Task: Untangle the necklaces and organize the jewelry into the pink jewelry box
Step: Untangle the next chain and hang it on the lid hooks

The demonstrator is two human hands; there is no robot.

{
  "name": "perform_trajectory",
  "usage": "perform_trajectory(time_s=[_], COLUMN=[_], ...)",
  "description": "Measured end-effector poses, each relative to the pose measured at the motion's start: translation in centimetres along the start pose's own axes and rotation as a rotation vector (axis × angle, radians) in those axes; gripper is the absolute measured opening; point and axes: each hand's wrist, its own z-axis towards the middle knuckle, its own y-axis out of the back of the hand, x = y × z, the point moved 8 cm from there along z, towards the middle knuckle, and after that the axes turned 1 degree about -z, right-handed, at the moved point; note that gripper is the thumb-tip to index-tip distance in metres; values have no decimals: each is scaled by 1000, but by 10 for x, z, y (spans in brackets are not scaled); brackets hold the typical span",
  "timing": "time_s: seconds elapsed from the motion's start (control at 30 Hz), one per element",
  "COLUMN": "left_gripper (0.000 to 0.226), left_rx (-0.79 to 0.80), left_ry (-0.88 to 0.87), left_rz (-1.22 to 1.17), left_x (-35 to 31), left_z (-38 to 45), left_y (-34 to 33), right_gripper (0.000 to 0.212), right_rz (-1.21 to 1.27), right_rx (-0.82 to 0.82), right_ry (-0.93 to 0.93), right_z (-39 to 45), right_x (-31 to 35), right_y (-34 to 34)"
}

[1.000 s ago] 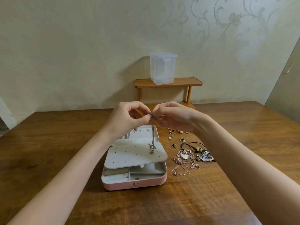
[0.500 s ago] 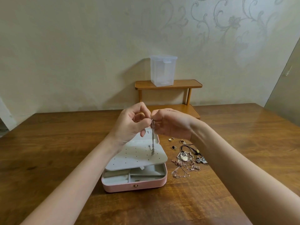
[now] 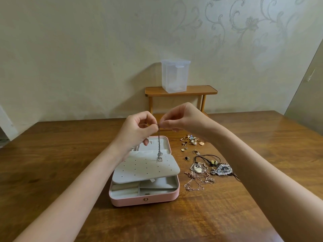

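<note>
A thin silver necklace (image 3: 159,145) hangs straight down over the open pink jewelry box (image 3: 145,199). My left hand (image 3: 134,130) and my right hand (image 3: 181,119) both pinch its top end, fingertips almost touching. Its small pendant (image 3: 159,158) dangles just above the box's grey perforated earring panel (image 3: 146,167), which tilts over the lower compartments. To the right of the box lies a tangle of rose-gold chains (image 3: 197,180), a black cord necklace (image 3: 208,158) and a large silver pendant (image 3: 222,169).
Several small earrings and charms (image 3: 191,139) are scattered on the wooden table (image 3: 52,154) behind the tangle. A small wooden shelf (image 3: 180,89) at the table's far edge carries a clear plastic container (image 3: 175,75). A patterned wall stands behind.
Both hands stayed together pinching the chain's top end and shifted slightly. The hanging necklace still dangles over the earring panel, its pendant now hanging just above the panel's back part.
</note>
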Motion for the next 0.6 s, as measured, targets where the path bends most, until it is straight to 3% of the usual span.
perform_trajectory(time_s=[0.2,0.4,0.6], left_gripper=[10,9,8], left_rx=[-4,86,65], left_ry=[57,73,264], left_rz=[165,253,67], left_x=[0,0,20], left_z=[3,2,-2], left_y=[-2,-5,-8], right_gripper=[8,23,13], right_rz=[-452,-544,-800], right_rx=[53,99,124], right_ry=[92,94,202], right_z=[9,12,14], right_x=[16,12,17], right_y=[-9,-16,-28])
